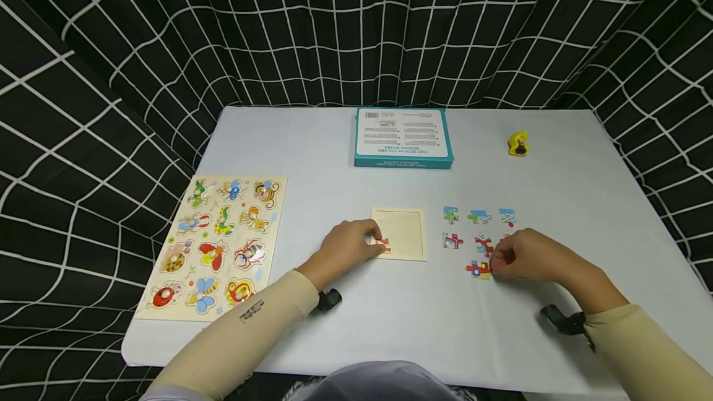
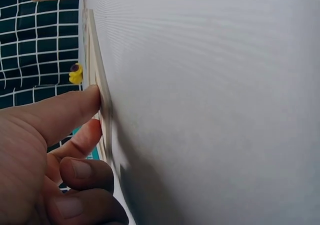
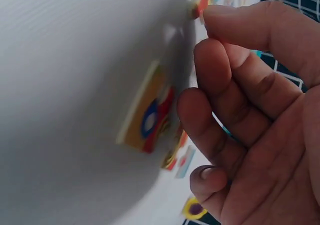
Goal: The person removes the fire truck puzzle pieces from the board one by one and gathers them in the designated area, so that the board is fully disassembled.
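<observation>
A small wooden puzzle tray (image 1: pixel 405 221) lies before me, with a colourful puzzle piece (image 1: pixel 385 244) in its near left corner. My left hand (image 1: pixel 350 245) reaches in from the left, pinching this piece between thumb and forefinger; the left wrist view shows the fingertips (image 2: pixel 94 95) at the tray's rim. My right hand (image 1: pixel 531 258) hangs low over the loose pieces, thumb close to forefinger. Beside its fingertips is a red piece with a blue wheel (image 1: pixel 478 270). Another wheel piece (image 3: pixel 147 117) lies under that hand. Whether the right fingertips grip anything is unclear.
Several loose puzzle pieces (image 1: pixel 452 241) lie in rows right of the tray. A board of insect pictures (image 1: pixel 220 246) covers the left side. A teal box (image 1: pixel 403 138) sits at the back, and a small yellow figure (image 1: pixel 518 144) at the back right.
</observation>
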{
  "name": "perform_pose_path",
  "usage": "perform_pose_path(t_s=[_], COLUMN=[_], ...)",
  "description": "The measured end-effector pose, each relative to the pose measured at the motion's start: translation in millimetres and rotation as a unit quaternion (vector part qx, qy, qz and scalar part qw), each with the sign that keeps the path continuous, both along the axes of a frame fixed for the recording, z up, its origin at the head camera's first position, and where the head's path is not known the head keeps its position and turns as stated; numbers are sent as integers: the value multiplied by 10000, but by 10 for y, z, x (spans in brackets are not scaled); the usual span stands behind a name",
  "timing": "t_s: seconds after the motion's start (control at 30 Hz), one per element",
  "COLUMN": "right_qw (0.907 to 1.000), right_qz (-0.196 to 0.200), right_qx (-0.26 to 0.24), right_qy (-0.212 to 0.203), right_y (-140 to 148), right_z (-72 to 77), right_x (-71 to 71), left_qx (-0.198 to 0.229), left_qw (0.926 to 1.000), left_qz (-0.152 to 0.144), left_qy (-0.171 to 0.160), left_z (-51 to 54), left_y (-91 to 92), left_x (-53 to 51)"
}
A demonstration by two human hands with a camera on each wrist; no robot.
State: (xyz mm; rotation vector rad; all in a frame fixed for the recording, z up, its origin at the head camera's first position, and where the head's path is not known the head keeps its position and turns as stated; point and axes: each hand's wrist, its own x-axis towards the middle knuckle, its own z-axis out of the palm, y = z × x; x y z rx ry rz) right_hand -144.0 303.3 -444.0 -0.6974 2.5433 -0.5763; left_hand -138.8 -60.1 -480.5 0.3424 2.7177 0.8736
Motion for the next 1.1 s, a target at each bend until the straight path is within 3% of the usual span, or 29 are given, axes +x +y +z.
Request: perform_pose_path(t_s=[0.3, 0.63, 0.9, 1.1], right_qw=[9991, 9973, 9978, 9973], right_qz=[-430, -174, -256, -212], right_qx=[-67, 522, 224, 365], right_qy=[7, 495, 563, 609], right_y=[28, 76, 40, 26], right_z=[-91, -80, -97, -88], right_x=[70, 103, 102, 117], left_qx=[15, 65, 142, 192], left_qw=[10000, 9998, 9996, 9992], left_qz=[74, 111, -57, -230], left_qy=[-26, -119, -220, -267], left_z=[-24, -65, -65, -57], left_y=[-7, -26, -50, -61], left_x=[4, 1, 15, 13])
